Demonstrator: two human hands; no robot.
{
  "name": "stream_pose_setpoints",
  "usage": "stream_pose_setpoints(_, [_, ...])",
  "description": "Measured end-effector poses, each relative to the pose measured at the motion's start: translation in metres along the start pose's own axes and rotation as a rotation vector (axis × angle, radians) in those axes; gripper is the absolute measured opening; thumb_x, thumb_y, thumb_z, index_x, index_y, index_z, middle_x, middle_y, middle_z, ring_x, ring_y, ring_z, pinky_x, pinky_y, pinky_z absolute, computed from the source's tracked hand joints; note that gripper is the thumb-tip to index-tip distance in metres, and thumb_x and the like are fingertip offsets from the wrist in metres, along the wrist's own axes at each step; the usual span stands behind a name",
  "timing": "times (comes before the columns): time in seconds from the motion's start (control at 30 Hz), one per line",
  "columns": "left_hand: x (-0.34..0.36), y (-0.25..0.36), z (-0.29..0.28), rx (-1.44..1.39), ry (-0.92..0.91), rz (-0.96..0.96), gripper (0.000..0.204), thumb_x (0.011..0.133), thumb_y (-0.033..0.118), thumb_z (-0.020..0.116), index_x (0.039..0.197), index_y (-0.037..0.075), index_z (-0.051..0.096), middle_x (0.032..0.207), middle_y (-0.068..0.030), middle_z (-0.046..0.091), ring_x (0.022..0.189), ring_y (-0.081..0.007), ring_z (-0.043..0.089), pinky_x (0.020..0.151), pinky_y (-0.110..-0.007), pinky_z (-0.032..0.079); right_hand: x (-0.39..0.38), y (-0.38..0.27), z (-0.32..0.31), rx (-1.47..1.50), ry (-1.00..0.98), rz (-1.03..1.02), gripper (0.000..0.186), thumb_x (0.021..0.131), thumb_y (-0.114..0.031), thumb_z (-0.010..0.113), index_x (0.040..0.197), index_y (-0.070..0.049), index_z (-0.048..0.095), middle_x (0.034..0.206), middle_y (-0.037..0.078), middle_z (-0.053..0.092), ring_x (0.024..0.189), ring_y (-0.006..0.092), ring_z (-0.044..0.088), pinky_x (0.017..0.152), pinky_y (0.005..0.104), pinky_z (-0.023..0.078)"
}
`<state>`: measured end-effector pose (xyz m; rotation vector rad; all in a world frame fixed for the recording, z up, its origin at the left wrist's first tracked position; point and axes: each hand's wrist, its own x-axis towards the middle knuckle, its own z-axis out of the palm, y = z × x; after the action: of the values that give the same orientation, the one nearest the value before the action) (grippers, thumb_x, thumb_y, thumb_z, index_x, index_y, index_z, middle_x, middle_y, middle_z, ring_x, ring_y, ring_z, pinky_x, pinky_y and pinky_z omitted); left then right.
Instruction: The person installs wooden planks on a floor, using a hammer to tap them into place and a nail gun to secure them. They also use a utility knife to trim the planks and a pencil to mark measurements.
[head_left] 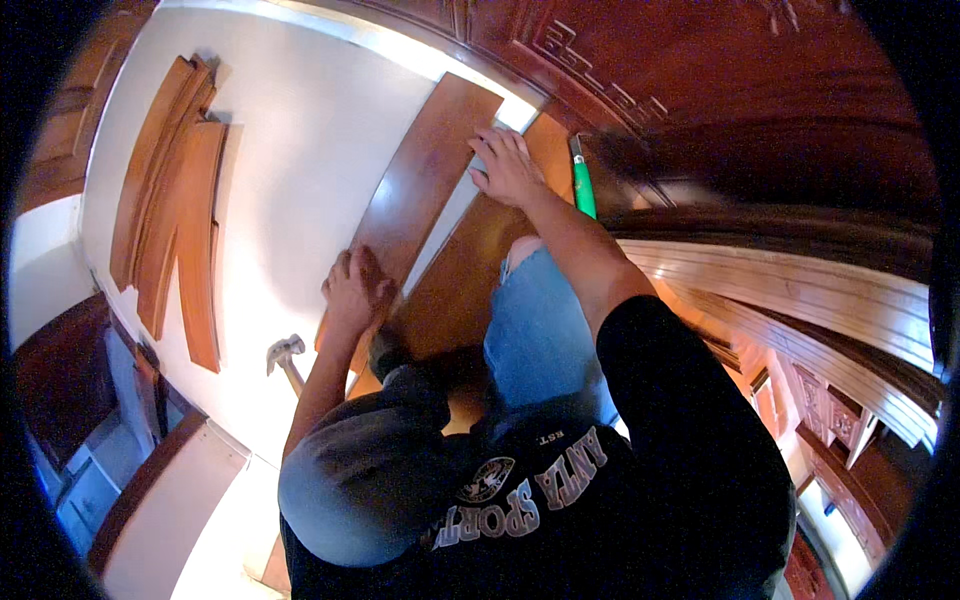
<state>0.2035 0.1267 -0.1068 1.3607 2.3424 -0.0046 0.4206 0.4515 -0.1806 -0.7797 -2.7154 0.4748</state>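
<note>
A long reddish-brown wooden floor plank [415,170] lies at a slant over the pale floor. A narrow wedge of pale floor shows between it and the brown planks [455,285] beside my knee. My left hand [355,290] grips the plank near its close end, fingers bent over it. Toward the far end, my right hand [508,168] holds the plank's right edge with its fingertips. A claw hammer [287,352] is beside my left forearm, its handle partly hidden. To the right of my right hand lies a green-handled knife-like tool [583,185].
Loose wooden planks [170,200] lie overlapped on the pale floor [290,130] at the left. Dark carved wooden furniture [760,110] borders the upper right. Long light-coloured boards [790,290] extend along the right. A pale panel with a dark edge [165,500] stands at lower left.
</note>
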Motion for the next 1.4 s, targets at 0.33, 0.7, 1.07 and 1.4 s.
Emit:
stream_pose_setpoints(0.33, [-0.113, -0.077, 0.031, -0.055, 0.034, -0.303, 0.075, 0.090, 0.040, 0.074, 0.153, 0.015, 0.042, 0.153, -0.0237, 0.045, 0.141, -0.0457, 0.043, 0.111, -0.063, 0.037, -0.021, -0.024, -0.057, -0.174, -0.134, 0.526, 0.058, 0.094, -0.029, 0.064, 0.146, -0.008, 0.051, 0.153, 0.019, 0.045, 0.140, 0.0391, 0.043, 0.116, 0.0532, 0.035])
stream_pose_setpoints(0.7, [-0.011, -0.013, 0.012, -0.117, 0.243, -0.077, 0.063, 0.091, 0.033, 0.073, 0.145, 0.013, 0.049, 0.145, -0.0183, 0.051, 0.138, -0.0388, 0.047, 0.111, -0.058, 0.039, -0.071, 0.028, -0.088, -0.268, -0.509, 0.931, 0.053, 0.102, -0.022, 0.049, 0.147, 0.003, 0.035, 0.142, 0.031, 0.054, 0.122, 0.0477, 0.064, 0.103, 0.0523, 0.054])
stream_pose_setpoints(1.07, [0.059, -0.005, 0.056, -0.232, 0.455, 0.018, 0.050, 0.097, 0.035, 0.065, 0.142, 0.016, 0.055, 0.137, -0.0122, 0.056, 0.128, -0.0344, 0.051, 0.106, -0.049, 0.044, -0.006, 0.034, -0.144, -0.351, -0.454, 0.510, 0.059, 0.106, -0.033, 0.050, 0.156, -0.009, 0.029, 0.139, 0.037, 0.053, 0.114, 0.0548, 0.062, 0.098, 0.0578, 0.053])
stream_pose_setpoints(1.4, [0.057, -0.015, 0.052, -0.295, 0.493, 0.049, 0.046, 0.094, 0.025, 0.069, 0.137, 0.016, 0.058, 0.133, -0.0100, 0.058, 0.123, -0.0330, 0.055, 0.101, -0.046, 0.048, 0.037, 0.026, -0.138, -0.675, -0.756, 0.343, 0.051, 0.108, -0.030, 0.045, 0.158, -0.020, 0.036, 0.097, 0.029, 0.073, 0.089, 0.0490, 0.071, 0.081, 0.0603, 0.057])
